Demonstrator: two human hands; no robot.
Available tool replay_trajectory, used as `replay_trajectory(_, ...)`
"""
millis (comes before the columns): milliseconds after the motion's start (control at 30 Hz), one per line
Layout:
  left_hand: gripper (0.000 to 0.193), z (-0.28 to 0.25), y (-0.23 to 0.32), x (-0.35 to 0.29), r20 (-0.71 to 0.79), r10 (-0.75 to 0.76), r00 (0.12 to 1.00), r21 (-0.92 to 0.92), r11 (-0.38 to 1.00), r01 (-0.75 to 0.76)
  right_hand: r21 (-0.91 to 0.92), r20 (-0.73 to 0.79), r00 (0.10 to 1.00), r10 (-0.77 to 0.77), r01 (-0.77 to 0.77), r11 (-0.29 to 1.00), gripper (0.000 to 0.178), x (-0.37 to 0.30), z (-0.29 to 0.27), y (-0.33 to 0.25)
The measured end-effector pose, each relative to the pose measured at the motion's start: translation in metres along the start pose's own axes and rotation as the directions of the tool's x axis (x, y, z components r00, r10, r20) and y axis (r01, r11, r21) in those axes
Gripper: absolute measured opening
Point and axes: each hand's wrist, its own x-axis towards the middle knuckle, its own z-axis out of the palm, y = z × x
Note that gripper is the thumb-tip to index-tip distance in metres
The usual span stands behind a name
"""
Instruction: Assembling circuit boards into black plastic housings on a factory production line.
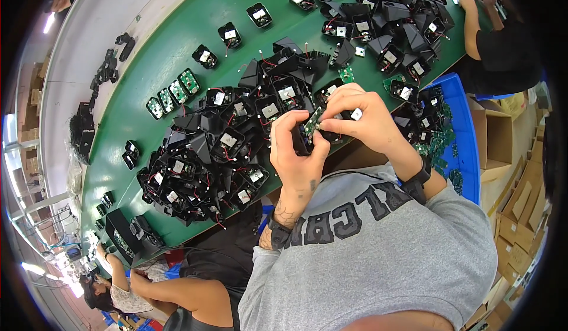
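Note:
In front of my chest, a small green circuit board (313,121) is held up between both hands. My left hand (297,153) is closed, with its index finger and thumb at the board's edges. From the other side, my right hand (362,116) pinches at the board with thumb and fingertips; a small white part (356,114) shows beside its fingers. Dark housing parts show in the gap of my left hand, and I cannot tell whether it touches them. Just beyond my hands lies a heap of black housings (287,93) with red wires and pale square parts.
Another heap of housings (229,140) lies left on the green table (171,64), with a further one (387,23) at the far right. A row of filled housings (259,15) runs along the table. A blue bin (470,153) with circuit boards stands right. Other people work at both ends.

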Motion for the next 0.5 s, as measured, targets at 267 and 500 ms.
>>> replay_trajectory(267, 0.037, 0.002, 0.003, -0.003, -0.059, 0.043, 0.997, -0.005, 0.999, -0.043, 0.207, -0.021, 0.999, -0.026, 0.030, 0.978, 0.010, -0.006, 0.015, 0.007)
replay_trajectory(500, 0.036, 0.004, 0.006, -0.001, -0.093, 0.150, 0.984, 0.040, 0.988, -0.147, 0.427, 0.042, 0.995, 0.088, -0.098, 0.899, 0.011, -0.009, 0.020, 0.009)
